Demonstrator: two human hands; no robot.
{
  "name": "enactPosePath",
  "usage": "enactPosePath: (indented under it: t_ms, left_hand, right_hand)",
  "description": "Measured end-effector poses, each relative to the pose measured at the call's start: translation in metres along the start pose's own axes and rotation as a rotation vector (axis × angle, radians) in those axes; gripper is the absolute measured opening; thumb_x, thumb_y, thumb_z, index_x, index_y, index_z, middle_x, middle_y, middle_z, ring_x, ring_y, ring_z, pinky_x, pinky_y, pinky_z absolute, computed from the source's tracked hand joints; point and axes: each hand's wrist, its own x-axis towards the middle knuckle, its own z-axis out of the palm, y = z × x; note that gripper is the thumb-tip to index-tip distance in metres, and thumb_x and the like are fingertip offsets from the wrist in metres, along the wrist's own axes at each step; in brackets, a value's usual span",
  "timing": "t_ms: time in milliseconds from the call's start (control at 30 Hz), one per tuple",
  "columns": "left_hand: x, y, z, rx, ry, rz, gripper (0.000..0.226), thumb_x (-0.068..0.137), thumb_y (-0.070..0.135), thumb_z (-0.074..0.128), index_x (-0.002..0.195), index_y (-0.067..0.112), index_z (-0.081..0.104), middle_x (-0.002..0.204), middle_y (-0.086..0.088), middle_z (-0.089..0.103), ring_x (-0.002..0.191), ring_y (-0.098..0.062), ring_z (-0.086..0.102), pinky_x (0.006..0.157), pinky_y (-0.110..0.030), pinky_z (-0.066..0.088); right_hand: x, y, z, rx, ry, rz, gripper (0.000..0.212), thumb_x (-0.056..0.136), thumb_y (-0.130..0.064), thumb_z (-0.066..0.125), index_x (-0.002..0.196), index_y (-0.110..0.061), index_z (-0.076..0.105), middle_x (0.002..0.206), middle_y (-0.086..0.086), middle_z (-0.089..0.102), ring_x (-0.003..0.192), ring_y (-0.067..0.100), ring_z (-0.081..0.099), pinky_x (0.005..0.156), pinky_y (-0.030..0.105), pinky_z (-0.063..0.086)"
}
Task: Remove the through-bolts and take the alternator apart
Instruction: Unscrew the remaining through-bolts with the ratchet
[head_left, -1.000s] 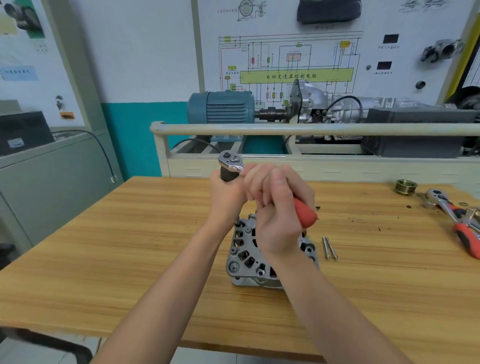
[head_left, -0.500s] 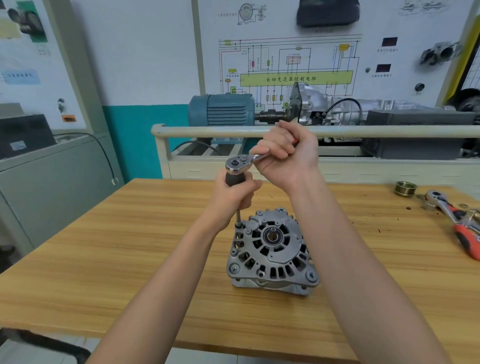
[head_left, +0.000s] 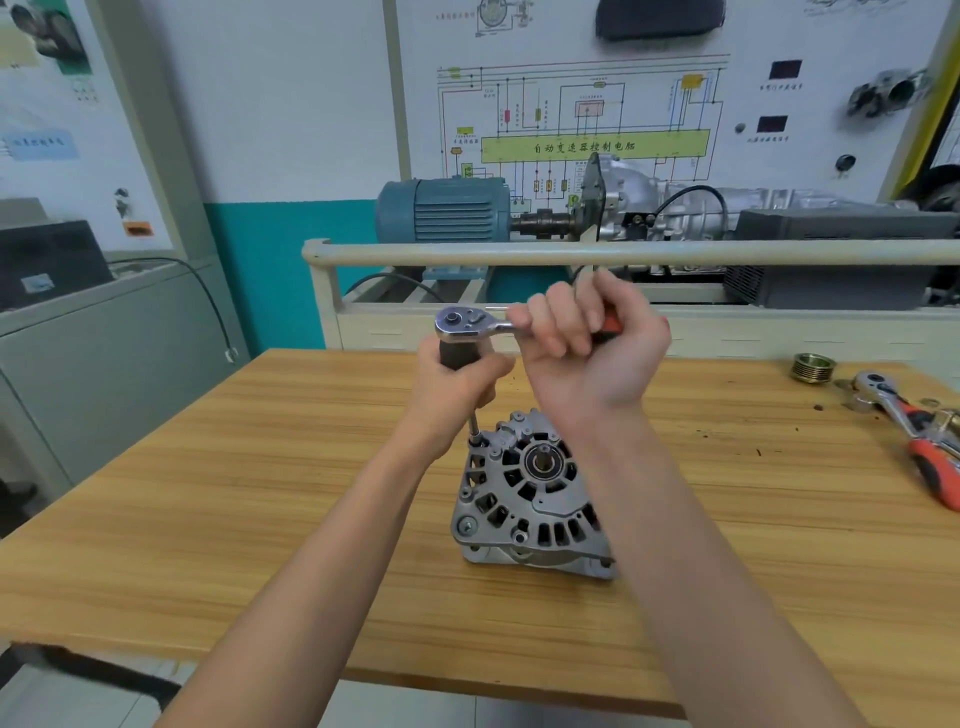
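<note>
A silver alternator (head_left: 530, 499) stands on the wooden table (head_left: 260, 499), pulley end up with its bearing showing. A ratchet wrench (head_left: 465, 325) sits on top of a thin extension bar (head_left: 474, 426) that reaches down to a through-bolt at the alternator's upper left corner. My left hand (head_left: 460, 384) grips the dark socket piece just under the ratchet head. My right hand (head_left: 587, 348) is wrapped round the ratchet's red handle, to the right of the head. My right forearm hides the alternator's right side.
A second ratchet with an orange handle (head_left: 919, 441) and a brass pulley (head_left: 812, 368) lie at the table's far right. Behind the table runs a pale rail (head_left: 623, 254) with a blue motor (head_left: 441, 210) and gearbox rig.
My right hand swung the ratchet handle from over the alternator out toward the back and right. My left hand stayed on the socket piece. The alternator has not moved.
</note>
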Motion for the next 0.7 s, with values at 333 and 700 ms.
enactPosePath:
  t_ms: [333,700]
  left_hand:
    - [0.007,0.005,0.003,0.013,-0.162,-0.085,0.04,0.071,0.006,0.056,0.039,0.024,0.04,0.037,0.008,0.03,0.034,-0.009,0.022,0.04,-0.015,0.022]
    - [0.003,0.0,0.012,0.069,0.222,0.012,0.022,0.072,0.003,0.061,0.058,0.008,0.045,0.051,-0.004,0.034,0.048,-0.016,0.029,0.047,-0.024,0.024]
  right_hand:
    - [0.036,-0.013,-0.001,0.149,0.158,0.273,0.042,0.081,-0.014,0.04,0.04,-0.017,0.034,0.034,-0.006,0.024,0.03,0.011,0.023,0.043,0.021,0.032]
    - [-0.024,0.02,-0.002,-0.301,-0.166,-0.385,0.038,0.084,-0.008,0.04,0.048,-0.019,0.039,0.043,-0.003,0.037,0.045,0.016,0.035,0.062,0.034,0.041]
